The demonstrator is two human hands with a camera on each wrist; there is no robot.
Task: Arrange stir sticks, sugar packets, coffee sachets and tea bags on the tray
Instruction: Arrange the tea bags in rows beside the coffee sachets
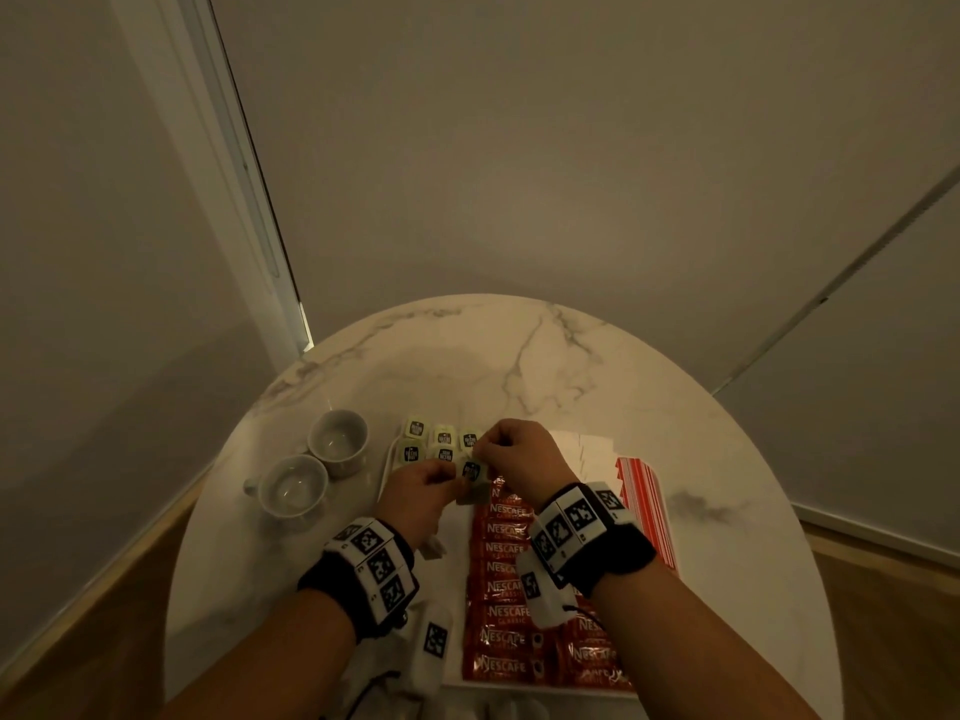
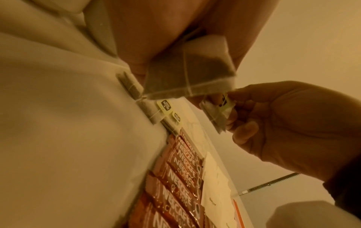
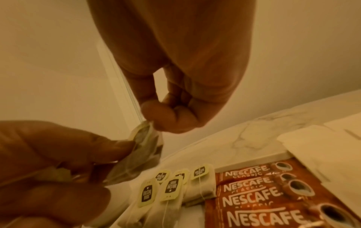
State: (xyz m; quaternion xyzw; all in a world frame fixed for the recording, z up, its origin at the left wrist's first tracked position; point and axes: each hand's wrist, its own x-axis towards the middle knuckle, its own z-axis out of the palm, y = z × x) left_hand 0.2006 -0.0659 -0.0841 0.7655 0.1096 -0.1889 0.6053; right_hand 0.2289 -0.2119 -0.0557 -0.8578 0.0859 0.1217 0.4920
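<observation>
Left hand (image 1: 415, 488) and right hand (image 1: 514, 452) both pinch tea bags (image 2: 187, 74) held in the air just above the tray (image 1: 387, 467); the right pinches a smaller folded bag (image 2: 216, 114) by its edge, apparently separating it from the left's. Step in hand, as judged: tea-bag placement, with five tagged bags (image 3: 170, 185) already laid in rows beside the coffee sachets (image 1: 506, 569). Next move calls for laying a bag flat, tag up, in line beside the laid ones, string untangled.
</observation>
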